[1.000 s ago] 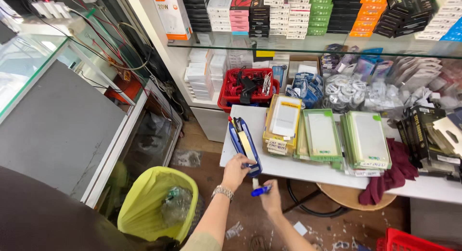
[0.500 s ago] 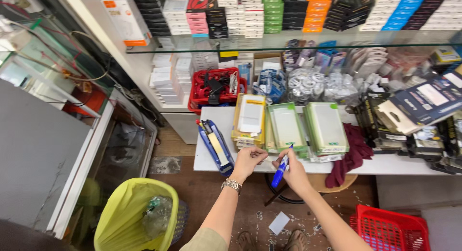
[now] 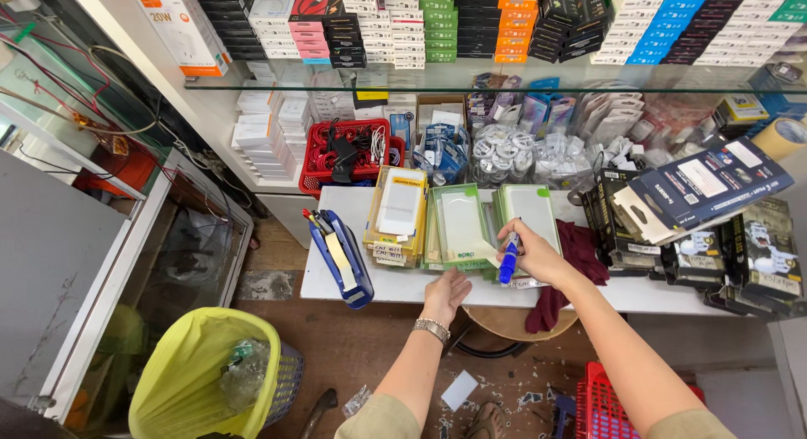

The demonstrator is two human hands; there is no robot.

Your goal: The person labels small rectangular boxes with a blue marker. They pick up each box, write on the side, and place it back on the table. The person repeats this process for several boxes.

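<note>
Shop table (image 3: 370,286): right hand (image 3: 538,254) grips blue marker (image 3: 508,258) over packs (image 3: 461,229); left hand (image 3: 445,292) open, empty, near edge.

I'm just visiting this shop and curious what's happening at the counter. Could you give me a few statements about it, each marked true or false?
1. The right hand holds a blue marker. True.
2. The left hand grips the marker too. False: it rests open at the edge of the white table.
3. The bin has a yellow-green liner. True.
4. The basket of cables is green. False: it is red.
5. A dark red cloth hangs off the table. True.
</note>
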